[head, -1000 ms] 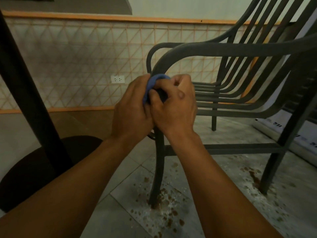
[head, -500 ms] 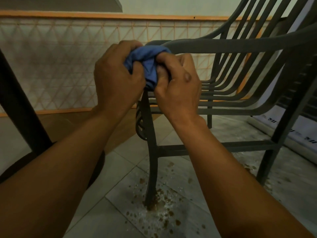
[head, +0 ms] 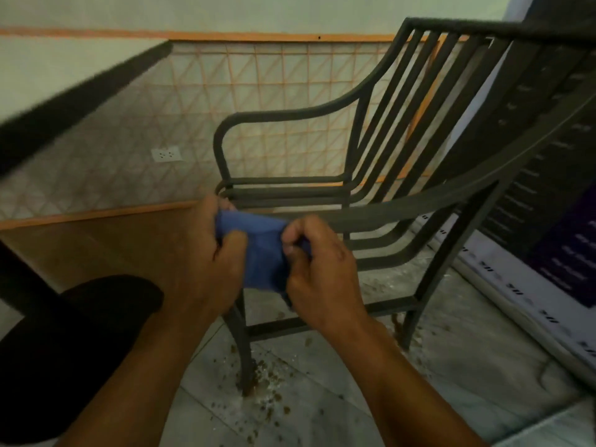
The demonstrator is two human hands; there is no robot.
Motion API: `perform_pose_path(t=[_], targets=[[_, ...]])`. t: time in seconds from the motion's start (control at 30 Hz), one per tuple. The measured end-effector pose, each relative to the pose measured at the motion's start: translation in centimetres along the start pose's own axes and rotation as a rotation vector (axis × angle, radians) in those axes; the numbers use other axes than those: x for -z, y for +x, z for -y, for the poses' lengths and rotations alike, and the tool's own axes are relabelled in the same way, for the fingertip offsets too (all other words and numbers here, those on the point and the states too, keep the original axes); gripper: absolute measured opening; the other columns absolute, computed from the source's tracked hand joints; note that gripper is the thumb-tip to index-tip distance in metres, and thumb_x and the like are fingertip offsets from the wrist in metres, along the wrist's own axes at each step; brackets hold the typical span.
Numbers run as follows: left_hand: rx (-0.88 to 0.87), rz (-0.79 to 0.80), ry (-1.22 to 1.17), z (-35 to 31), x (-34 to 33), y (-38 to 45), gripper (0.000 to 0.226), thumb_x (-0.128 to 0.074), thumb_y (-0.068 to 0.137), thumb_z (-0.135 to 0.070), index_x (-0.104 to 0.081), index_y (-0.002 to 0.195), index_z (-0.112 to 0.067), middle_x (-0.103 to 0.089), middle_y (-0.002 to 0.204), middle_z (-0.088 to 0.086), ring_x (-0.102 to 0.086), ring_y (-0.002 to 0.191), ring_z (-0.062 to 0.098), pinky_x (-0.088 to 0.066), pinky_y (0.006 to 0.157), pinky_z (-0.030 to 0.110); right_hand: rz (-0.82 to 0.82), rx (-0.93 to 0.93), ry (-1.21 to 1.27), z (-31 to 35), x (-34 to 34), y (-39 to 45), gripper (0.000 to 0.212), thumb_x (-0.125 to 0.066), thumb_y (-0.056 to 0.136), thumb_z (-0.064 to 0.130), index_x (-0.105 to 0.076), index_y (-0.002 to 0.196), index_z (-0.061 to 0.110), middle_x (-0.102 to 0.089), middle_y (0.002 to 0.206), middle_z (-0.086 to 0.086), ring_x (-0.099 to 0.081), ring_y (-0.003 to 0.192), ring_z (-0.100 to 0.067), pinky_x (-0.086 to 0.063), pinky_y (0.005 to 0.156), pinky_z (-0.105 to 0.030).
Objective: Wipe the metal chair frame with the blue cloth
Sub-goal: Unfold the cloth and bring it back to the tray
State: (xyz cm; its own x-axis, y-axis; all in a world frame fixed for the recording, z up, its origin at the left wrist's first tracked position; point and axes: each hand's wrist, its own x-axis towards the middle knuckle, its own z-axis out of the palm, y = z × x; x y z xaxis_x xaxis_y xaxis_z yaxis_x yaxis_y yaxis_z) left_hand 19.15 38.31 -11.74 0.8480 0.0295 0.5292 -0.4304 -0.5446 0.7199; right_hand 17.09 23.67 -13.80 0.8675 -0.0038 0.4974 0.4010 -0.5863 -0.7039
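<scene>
A dark metal chair frame (head: 380,208) with slatted seat and back stands on the tiled floor, filling the middle and right. The blue cloth (head: 263,253) is stretched flat between both hands, in front of the front end of the near armrest. My left hand (head: 211,256) pinches its left edge. My right hand (head: 317,272) pinches its right edge. The armrest's front curve is hidden behind the cloth and hands, so I cannot tell whether the cloth touches the metal.
A black round table base (head: 64,343) and its dark post (head: 19,285) stand at the lower left. Brown stains (head: 267,391) speckle the floor around the front chair leg (head: 245,356). A tiled wall with a white socket (head: 166,154) is behind. A printed board (head: 529,295) lies at the right.
The view has risen and now looks down on the chair. The cloth, bunched around the armrest's front curve before, is now spread flat between my hands.
</scene>
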Motion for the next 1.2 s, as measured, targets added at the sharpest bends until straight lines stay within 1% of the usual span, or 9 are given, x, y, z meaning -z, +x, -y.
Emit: perform_pose_path(t=[0.13, 0.23, 0.37, 0.47, 0.6, 0.73, 0.9, 1.03, 1.2], targets=[[0.136, 0.237, -0.038, -5.7, 1.6, 1.1, 0.028, -0.076, 0.076, -0.011, -0.051, 0.085, -0.021, -0.056, 0.076, -0.001, -0.055, 0.065, 0.005, -0.044, 0.058, 0.023, 0.167, -0.27, 0.155, 1.9, 6.4, 0.8, 0.039, -0.054, 0.092, 0.023, -0.037, 0.102, 0.056, -0.058, 0.101, 0.012, -0.058, 0.093, -0.005, -0.05, 0.07, -0.02], [0.267, 0.373, -0.139, -10.1, 2.1, 3.5, 0.024, -0.078, 0.076, -0.006, -0.056, 0.078, -0.015, -0.057, 0.07, 0.006, -0.055, 0.06, 0.004, -0.043, 0.053, 0.016, 0.292, -0.352, 0.112, 3.3, 11.7, 2.2, 0.033, -0.051, 0.08, 0.066, -0.032, 0.108, 0.067, -0.058, 0.095, 0.023, -0.058, 0.092, -0.002, -0.052, 0.078, -0.028], [0.41, 0.559, -0.257, -15.6, 1.9, 6.6, 0.021, -0.072, 0.061, -0.025, -0.056, 0.072, -0.015, -0.06, 0.061, -0.003, -0.056, 0.058, 0.002, -0.045, 0.057, 0.019, 0.639, -0.438, -0.053, 5.0, 19.3, 4.8, 0.016, -0.063, 0.071, 0.054, -0.052, 0.074, 0.044, -0.056, 0.073, 0.018, -0.056, 0.074, -0.006, -0.051, 0.075, -0.034], [0.475, 0.657, -0.302, -19.6, 1.7, 8.8, 0.021, -0.075, 0.065, -0.015, -0.057, 0.075, -0.013, -0.064, 0.067, -0.001, -0.062, 0.064, 0.01, -0.05, 0.057, 0.021, 0.54, -0.62, 0.133, 6.1, 25.5, 6.2, 0.012, -0.074, 0.065, 0.025, -0.062, 0.069, 0.025, -0.059, 0.065, 0.005, -0.055, 0.063, -0.01, -0.047, 0.064, -0.035], [0.595, 0.764, -0.398, -24.8, 0.9, 12.2, 0.019, -0.073, 0.078, 0.001, -0.063, 0.092, -0.006, -0.07, 0.085, 0.018, -0.067, 0.079, 0.038, -0.057, 0.069, 0.051, 0.305, -0.772, 0.383, 7.2, 32.5, 6.8, 0.019, -0.071, 0.072, 0.006, -0.066, 0.088, 0.016, -0.069, 0.085, -0.007, -0.065, 0.078, -0.022, -0.052, 0.07, -0.04], [0.781, 0.434, -0.24, -31.7, -3.8, 13.5, 0.03, -0.064, 0.089, -0.017, -0.061, 0.118, -0.018, -0.059, 0.125, 0.026, -0.065, 0.102, 0.028, -0.051, 0.093, 0.053, 0.0, -0.854, 0.544, 8.6, 37.0, 6.4, 0.024, -0.071, 0.078, 0.01, -0.06, 0.096, 0.02, -0.067, 0.092, -0.007, -0.065, 0.084, -0.026, -0.052, 0.069, -0.039], [0.437, 0.812, -0.53, -33.7, -5.2, 14.0, 0.026, -0.068, 0.086, -0.023, -0.061, 0.098, -0.045, -0.066, 0.103, -0.015, -0.065, 0.096, 0.008, -0.054, 0.085, 0.036, -0.47, -0.743, 0.189, 11.7, 40.5, 3.8, 0.041, -0.072, 0.08, 0.008, -0.06, 0.101, 0.04, -0.068, 0.106, 0.002, -0.064, 0.098, -0.015, -0.055, 0.081, -0.033], [0.179, 0.929, -0.56, -36.4, -9.2, 12.4, 0.033, -0.066, 0.076, -0.018, -0.054, 0.099, -0.039, -0.058, 0.101, -0.009, -0.058, 0.095, 0.008, -0.049, 0.084, 0.023, -0.691, -0.737, -0.091, 13.7, 42.8, -0.6, 0.035, -0.065, 0.081, -0.005, -0.065, 0.076, 0.03, -0.069, 0.089, 0.002, -0.066, 0.086, -0.014, -0.053, 0.077, -0.029], [-0.198, 1.117, -0.444, -38.3, -14.6, 7.1, 0.034, -0.058, 0.08, 0.013, -0.061, 0.074, -0.021, -0.061, 0.083, -0.012, -0.056, 0.083, -0.012, -0.037, 0.078, 0.001, -0.634, -0.837, -0.459, 13.2, 43.7, -7.9, 0.034, -0.055, 0.079, -0.012, -0.073, 0.081, 0.016, -0.061, 0.103, -0.003, -0.058, 0.095, -0.012, -0.044, 0.085, -0.014]])
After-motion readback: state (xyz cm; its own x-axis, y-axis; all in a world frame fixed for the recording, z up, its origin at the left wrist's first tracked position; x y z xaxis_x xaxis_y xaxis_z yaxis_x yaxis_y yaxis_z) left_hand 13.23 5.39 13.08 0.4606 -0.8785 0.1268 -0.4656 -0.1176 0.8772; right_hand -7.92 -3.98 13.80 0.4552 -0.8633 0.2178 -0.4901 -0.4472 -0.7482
